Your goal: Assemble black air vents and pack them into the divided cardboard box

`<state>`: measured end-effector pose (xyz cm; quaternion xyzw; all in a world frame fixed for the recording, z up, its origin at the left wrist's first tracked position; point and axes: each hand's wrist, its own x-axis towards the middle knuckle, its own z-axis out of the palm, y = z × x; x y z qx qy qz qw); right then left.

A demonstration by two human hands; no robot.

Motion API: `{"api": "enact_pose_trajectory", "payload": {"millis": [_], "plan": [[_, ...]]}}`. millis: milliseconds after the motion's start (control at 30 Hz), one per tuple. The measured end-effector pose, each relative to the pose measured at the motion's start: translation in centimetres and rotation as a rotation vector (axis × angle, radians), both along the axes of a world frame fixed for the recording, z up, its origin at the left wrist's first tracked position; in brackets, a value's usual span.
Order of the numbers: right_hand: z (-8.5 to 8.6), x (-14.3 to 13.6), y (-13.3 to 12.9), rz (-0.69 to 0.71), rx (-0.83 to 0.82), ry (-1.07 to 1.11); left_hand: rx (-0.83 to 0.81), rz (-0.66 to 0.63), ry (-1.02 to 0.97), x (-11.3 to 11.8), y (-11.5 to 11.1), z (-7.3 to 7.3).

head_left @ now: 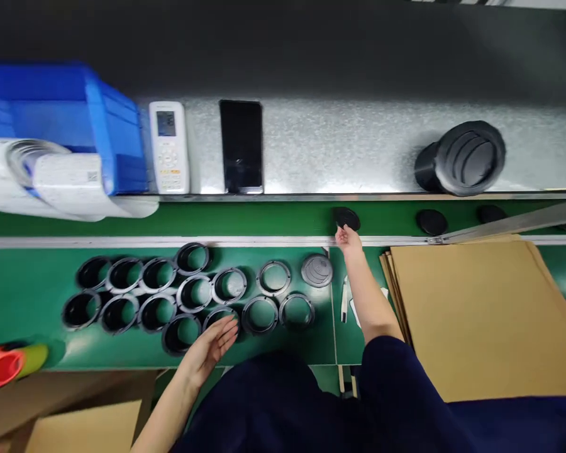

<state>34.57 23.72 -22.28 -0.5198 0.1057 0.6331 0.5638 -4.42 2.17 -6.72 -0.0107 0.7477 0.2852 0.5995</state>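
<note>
Black rings [148, 314], fourteen; one dark disc [348, 218] pinched in the right hand [348, 240], left hand [212, 346] loosely spread near them.

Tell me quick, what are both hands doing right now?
Left hand: open, holding nothing visible, by the black rings.
Right hand: fingers curled at a black disc; whether gripped can't be told.

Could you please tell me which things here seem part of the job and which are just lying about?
Likely part of the job:
black disc at the right hand
black rings near the left hand
ridged round piece beside the rings

Apparently just lying about:
white remote control
dark phone
</note>
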Motion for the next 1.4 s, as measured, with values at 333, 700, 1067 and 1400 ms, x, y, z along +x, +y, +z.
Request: {"api": "enact_pose_trajectory", "payload": {"millis": [333, 700, 1067, 1400], "plan": [[13.2, -22.5, -20.6, 0.822, 0.299, 0.803, 0.703, 0.119, -0.414, 2.6, 2.7, 3.3], [19.2, -21.8, -19.6, 0.952, 1.199, -1.119, 0.795, 0.135, -0.553, -1.2, -3.0, 7.5], [19.4, -22.1, -20.8, 0.985, 1.140, -0.918, 0.736, 0.072, -0.680, -1.3, -4.5, 7.6], [15.7, -23.3, -23.6, 1.244, 1.375, -1.163, 0.556, 0.226, -0.557, -1.2, -4.2, 4.5]]}}
